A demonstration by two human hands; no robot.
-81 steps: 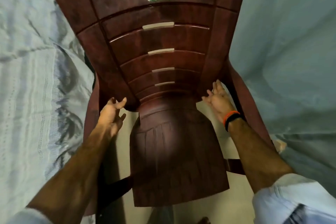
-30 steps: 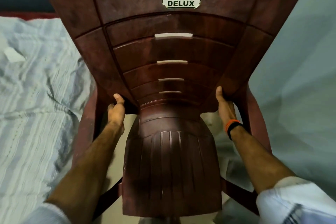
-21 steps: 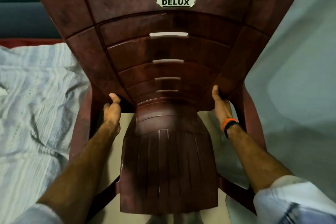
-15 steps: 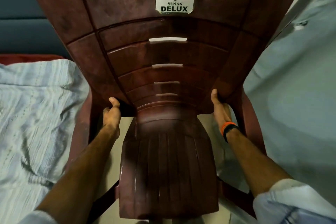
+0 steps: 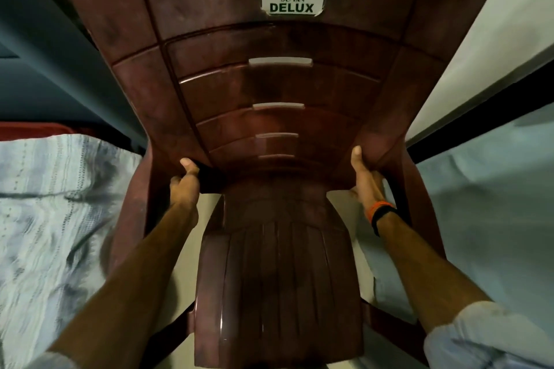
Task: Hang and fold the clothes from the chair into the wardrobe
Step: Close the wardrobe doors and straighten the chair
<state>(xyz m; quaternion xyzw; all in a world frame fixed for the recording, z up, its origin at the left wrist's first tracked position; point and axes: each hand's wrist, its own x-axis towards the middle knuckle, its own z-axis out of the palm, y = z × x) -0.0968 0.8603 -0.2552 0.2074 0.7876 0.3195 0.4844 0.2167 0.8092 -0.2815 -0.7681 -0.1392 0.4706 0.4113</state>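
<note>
A dark brown plastic chair with a white "DELUX" label fills the middle of the view, its seat bare of clothes. My left hand grips the left lower edge of the backrest, thumb on the front. My right hand, with an orange and black band at the wrist, grips the right lower edge the same way. The chair's backrest tilts toward me. No wardrobe shows.
A bed with a pale blue striped sheet lies close on the left. A second surface under a plain light blue sheet sits on the right. A white wall stands behind; light floor shows beneath the chair.
Both hands went from open near the backrest to gripping its lower edges. The chair has risen and tilted, and more wall shows behind it.
</note>
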